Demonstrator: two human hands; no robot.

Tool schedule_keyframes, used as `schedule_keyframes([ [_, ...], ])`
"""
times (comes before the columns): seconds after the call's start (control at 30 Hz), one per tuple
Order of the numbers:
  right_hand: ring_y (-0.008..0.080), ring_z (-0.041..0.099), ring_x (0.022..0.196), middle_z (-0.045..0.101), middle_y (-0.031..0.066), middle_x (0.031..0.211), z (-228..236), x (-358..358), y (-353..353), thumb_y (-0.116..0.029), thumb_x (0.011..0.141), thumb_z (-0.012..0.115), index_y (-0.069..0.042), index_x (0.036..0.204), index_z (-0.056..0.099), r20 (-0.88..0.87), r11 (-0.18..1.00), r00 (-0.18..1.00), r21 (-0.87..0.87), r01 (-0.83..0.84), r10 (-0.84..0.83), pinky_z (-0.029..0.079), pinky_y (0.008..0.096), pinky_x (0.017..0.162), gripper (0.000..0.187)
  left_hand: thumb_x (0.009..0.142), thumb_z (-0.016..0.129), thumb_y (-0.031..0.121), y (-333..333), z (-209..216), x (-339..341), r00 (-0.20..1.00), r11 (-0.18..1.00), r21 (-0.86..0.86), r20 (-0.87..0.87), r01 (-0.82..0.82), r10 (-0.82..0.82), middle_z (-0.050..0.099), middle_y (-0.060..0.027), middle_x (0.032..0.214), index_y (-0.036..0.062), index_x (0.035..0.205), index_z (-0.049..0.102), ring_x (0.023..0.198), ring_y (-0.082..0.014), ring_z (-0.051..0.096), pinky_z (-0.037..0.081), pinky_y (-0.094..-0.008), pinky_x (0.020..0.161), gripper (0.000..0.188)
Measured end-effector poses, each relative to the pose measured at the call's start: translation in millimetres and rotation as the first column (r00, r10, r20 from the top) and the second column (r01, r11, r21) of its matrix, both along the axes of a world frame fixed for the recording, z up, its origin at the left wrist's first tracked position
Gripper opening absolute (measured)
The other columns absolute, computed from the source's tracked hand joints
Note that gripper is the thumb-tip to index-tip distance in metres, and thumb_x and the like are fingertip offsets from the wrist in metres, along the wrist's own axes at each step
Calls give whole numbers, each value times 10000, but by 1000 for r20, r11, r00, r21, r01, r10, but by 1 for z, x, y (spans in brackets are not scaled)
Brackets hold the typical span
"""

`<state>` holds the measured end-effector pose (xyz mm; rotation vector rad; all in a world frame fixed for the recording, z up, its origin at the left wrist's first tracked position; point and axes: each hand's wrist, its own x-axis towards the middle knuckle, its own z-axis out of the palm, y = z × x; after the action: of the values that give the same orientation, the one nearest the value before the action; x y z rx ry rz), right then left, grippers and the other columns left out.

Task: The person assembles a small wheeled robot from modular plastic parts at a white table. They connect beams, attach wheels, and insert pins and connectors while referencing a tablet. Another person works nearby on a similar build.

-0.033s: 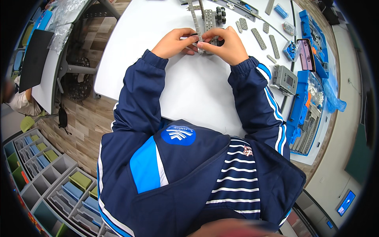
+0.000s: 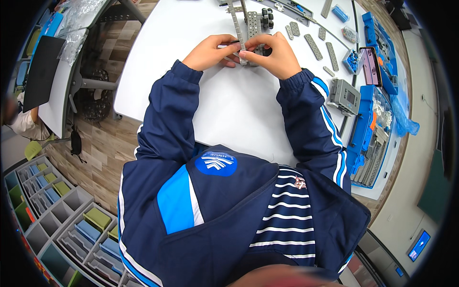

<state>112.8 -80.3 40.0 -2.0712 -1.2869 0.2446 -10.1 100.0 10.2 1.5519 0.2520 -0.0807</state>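
Note:
At the far middle of the white table stands a grey assembly of perforated building-kit beams [image 2: 252, 29], with dark wheels [image 2: 267, 18] on its right side. One long grey beam [image 2: 235, 23] of it slants down toward me. My left hand [image 2: 214, 51] is closed around the near part of this beam from the left, a thin black piece showing by its fingertips. From the right, my right hand [image 2: 273, 53] pinches the beam's near end between thumb and index finger. The other fingers of both hands are partly hidden behind the assembly.
Loose grey beams [image 2: 313, 47] lie right of the assembly. Farther right are a grey controller block [image 2: 345, 97] with a screen, a phone [image 2: 370, 67], a clear tub of blue pins [image 2: 353, 62] and blue parts cases [image 2: 362, 129]. Grey storage trays [image 2: 71, 198] stand at lower left.

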Motion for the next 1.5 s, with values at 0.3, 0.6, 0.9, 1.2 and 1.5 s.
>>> schedule_keyframes([
  [0.3,240,474,958,691,2,898,1,-3,2,-464,763,786,-120,935,768,-32,998,997,12,64,-64,461,364,833,386,929,661,226,0,-2,1,998,998,-2,7,62,-62,640,-135,1121,-56,1296,546,962,-201,683,585,-293,825,477],
  [0.6,241,440,1019,678,32,956,6,-6,5,-349,814,756,-94,918,761,-87,995,991,-21,95,-97,393,345,909,275,942,637,215,2,0,3,982,985,-23,-77,169,-170,682,-133,1085,-67,1359,488,1009,-192,680,567,-283,855,525],
  [0.9,253,444,1056,673,33,974,5,-4,4,-357,814,765,-83,920,769,-100,998,993,15,65,-63,383,358,946,293,932,620,140,0,4,1,975,977,-2,-62,215,-215,701,-149,1052,-85,1331,509,997,-205,694,563,-285,874,471],
  [1.2,269,439,1075,675,32,986,5,-7,5,-368,804,783,-75,888,778,-77,997,995,16,69,-68,376,372,971,304,922,610,86,0,0,3,969,969,12,6,246,-246,689,-177,1057,-123,1247,537,1000,-225,698,566,-305,900,394],
  [1.5,254,443,1036,681,22,919,-5,-5,6,-365,799,786,-68,829,750,-4,994,996,49,94,-93,401,365,912,301,925,678,258,0,-2,2,961,958,104,46,268,-274,708,-110,1034,-30,1321,554,985,-179,683,559,-291,886,504],
])
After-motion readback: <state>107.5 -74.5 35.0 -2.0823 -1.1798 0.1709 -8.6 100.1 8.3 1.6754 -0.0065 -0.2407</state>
